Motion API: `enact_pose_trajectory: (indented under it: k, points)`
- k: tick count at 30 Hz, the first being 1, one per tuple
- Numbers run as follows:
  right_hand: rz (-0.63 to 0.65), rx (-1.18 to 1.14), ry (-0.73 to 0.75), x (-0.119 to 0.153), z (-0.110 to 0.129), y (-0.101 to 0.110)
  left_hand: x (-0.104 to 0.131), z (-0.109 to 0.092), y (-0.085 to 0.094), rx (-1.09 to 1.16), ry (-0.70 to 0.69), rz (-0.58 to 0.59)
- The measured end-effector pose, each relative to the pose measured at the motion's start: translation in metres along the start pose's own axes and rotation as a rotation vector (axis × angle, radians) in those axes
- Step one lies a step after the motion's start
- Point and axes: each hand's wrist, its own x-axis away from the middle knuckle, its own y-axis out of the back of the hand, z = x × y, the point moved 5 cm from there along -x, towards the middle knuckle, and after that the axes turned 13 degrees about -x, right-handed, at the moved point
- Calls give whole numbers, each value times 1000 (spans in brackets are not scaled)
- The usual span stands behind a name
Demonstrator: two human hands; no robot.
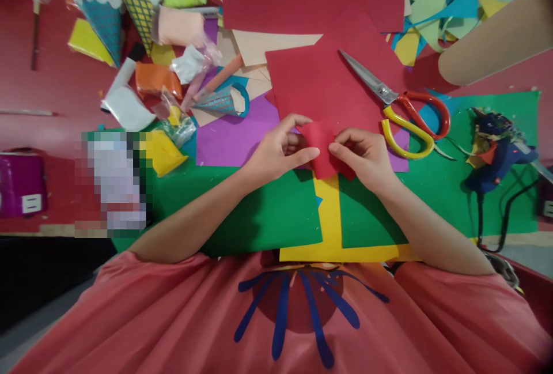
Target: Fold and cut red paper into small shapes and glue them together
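"Where is the red piece held, and which way is it pointed?"

"It is held between the two hands, just past the near edge of a large red sheet. Its long axis is run from far to near, the near end being swung slightly rightward; its smooth, flexible surface is bent into a curve."

"And how is it gripped?"

"By the left hand it is clasped along its left side, fingers curled, thumb pressed across the front. By the right hand, nearly closed, the right side is pinched between thumb and forefinger."

"What is found around it?"

"Nearer, a yellow sheet is exposed between matte green sheets. To the right, metal scissors are laid, blades pointed far left, looped handles coloured red and yellow. To the left, a small patterned cone is laid sideways, tip leftward. Farther right, a blue glue gun is seen."
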Motion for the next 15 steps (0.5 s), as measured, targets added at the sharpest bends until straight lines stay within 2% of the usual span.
enact_pose_trajectory:
  k: [2, 4, 15]
  points:
    - [-81, -29, 24, 0, -1, 4, 0, 2, -4, 37, 41, 56]
    - [-117, -33, 51, 0, -1, 6, 0, 1, -5, 29, 62, 52]
    - [-70, -53, 36, 1, -3, 1, -1, -4, 3, 8, 83, -89]
